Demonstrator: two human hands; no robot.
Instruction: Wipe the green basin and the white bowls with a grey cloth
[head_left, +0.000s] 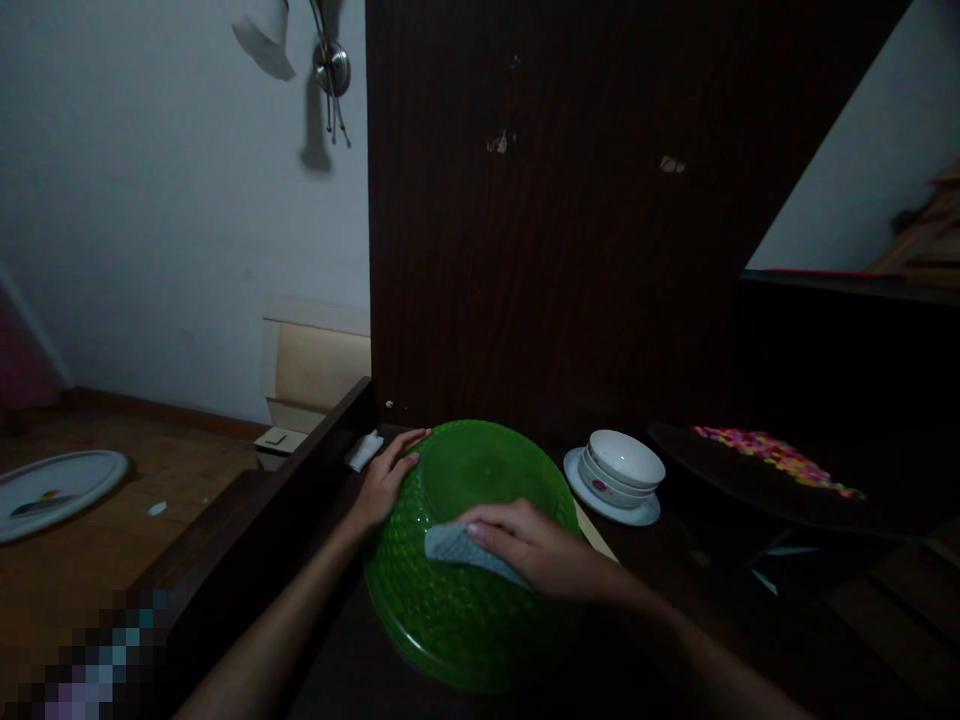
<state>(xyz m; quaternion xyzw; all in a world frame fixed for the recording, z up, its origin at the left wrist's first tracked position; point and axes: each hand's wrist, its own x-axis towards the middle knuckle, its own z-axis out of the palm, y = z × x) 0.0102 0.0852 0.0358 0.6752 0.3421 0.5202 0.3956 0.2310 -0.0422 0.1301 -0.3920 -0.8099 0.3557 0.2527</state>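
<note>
A large green basin (pixel 480 450) stands upside down on the dark wooden surface, its flat base facing up and its sides textured. My left hand (pixel 386 480) lies with fingers stretched along the basin's left side, touching it. In my right hand (pixel 525 545) is a grey cloth (pixel 457 545), pressed against the near side of the basin just below the base. The fingers are closed on the cloth, and part of it sticks out to the left.
Right of the basin, stacked white bowls (pixel 626 460) sit on a white plate (pixel 574 475). A crumpled white tissue (pixel 365 450) lies left, beside a raised dark edge (pixel 300 480). A tall dark panel (pixel 555 250) rises behind. Colourful pieces (pixel 772 455) lie far right.
</note>
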